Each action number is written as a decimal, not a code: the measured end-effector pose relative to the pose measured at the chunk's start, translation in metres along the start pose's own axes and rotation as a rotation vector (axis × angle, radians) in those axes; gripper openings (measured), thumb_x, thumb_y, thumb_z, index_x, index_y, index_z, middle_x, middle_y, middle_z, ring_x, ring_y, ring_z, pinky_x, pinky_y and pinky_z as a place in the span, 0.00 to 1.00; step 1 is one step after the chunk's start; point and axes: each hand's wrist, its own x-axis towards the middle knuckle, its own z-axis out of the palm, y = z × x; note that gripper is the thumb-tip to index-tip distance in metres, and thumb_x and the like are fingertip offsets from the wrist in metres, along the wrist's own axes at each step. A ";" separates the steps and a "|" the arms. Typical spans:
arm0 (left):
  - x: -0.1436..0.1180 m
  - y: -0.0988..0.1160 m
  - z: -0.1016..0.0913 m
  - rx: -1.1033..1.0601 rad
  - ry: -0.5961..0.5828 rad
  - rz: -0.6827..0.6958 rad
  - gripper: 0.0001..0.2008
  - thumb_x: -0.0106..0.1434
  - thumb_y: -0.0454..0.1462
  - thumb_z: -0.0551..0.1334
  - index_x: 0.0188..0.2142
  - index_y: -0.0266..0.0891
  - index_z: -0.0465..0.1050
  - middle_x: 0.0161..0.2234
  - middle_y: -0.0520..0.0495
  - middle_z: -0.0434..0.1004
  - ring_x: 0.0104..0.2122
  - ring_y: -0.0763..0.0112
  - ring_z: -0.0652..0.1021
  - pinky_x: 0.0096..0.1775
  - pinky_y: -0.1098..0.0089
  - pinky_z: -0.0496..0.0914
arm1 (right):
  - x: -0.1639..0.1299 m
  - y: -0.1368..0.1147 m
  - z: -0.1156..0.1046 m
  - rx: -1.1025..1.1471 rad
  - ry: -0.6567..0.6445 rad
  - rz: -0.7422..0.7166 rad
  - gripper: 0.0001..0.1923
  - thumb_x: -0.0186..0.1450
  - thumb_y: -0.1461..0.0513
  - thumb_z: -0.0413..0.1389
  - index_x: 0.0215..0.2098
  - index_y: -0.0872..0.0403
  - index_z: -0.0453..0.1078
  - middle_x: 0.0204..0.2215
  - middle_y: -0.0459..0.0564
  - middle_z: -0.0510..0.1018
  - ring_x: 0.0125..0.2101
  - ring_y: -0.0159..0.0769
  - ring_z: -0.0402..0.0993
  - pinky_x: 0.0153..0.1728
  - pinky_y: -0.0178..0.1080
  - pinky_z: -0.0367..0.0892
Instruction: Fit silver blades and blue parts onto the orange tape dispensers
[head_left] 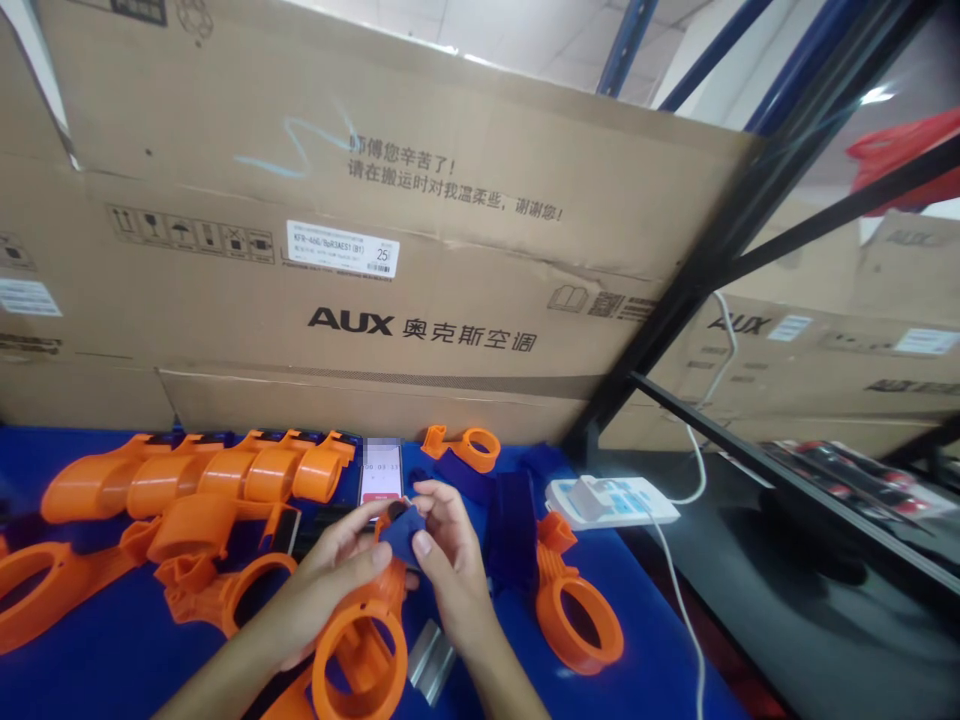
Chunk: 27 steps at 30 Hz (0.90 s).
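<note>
At the far left of the blue table [90,670] an orange ring clamp [34,590] lies flat, and behind it a row of orange clamps [202,480] rests nested against one another, running toward the middle. Just in front of the row, another orange ring part [240,595] lies on the cloth. The left hand [330,580] comes up from the lower edge with its fingers wrapped around the stem of an orange clamp [360,650], whose large ring hangs below the palm. At the top of that clamp sits a small dark blue pad [401,530], pinched between the thumbs and fingertips of both hands. Behind the hands a phone [380,475] lies face up on the table, its screen lit. The right hand [450,560] is closed on the blue pad from the right side, thumb pressed on its face. A small grey metal piece [430,660] lies below the wrists. Further right are a single orange clamp [577,615], a white power strip [611,500] and large cardboard boxes [375,250] behind.
</note>
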 end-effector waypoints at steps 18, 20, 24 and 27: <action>0.004 -0.001 -0.001 -0.043 0.118 0.003 0.23 0.62 0.46 0.70 0.54 0.40 0.79 0.50 0.38 0.85 0.56 0.46 0.79 0.55 0.53 0.74 | 0.008 -0.001 -0.007 0.008 0.053 0.029 0.24 0.72 0.45 0.54 0.56 0.51 0.67 0.39 0.53 0.78 0.34 0.39 0.75 0.33 0.40 0.72; 0.006 0.004 -0.005 -0.213 0.090 -0.050 0.23 0.65 0.49 0.65 0.52 0.37 0.79 0.44 0.35 0.86 0.48 0.46 0.83 0.47 0.54 0.78 | 0.015 -0.001 -0.020 0.046 0.142 0.028 0.28 0.75 0.43 0.44 0.57 0.54 0.68 0.41 0.59 0.81 0.37 0.44 0.77 0.35 0.44 0.73; 0.010 0.021 -0.016 -0.434 0.092 0.018 0.14 0.67 0.46 0.64 0.40 0.37 0.78 0.37 0.38 0.86 0.37 0.53 0.86 0.39 0.60 0.81 | 0.025 -0.001 -0.052 -0.343 0.370 -0.002 0.20 0.72 0.48 0.52 0.52 0.52 0.72 0.41 0.54 0.81 0.40 0.44 0.76 0.41 0.44 0.71; 0.011 0.028 -0.019 -0.543 0.097 -0.014 0.12 0.68 0.44 0.63 0.39 0.37 0.77 0.35 0.40 0.85 0.33 0.58 0.85 0.37 0.63 0.80 | 0.023 -0.001 -0.066 -0.793 0.248 -0.032 0.11 0.70 0.55 0.56 0.46 0.51 0.75 0.41 0.53 0.80 0.45 0.47 0.73 0.49 0.48 0.68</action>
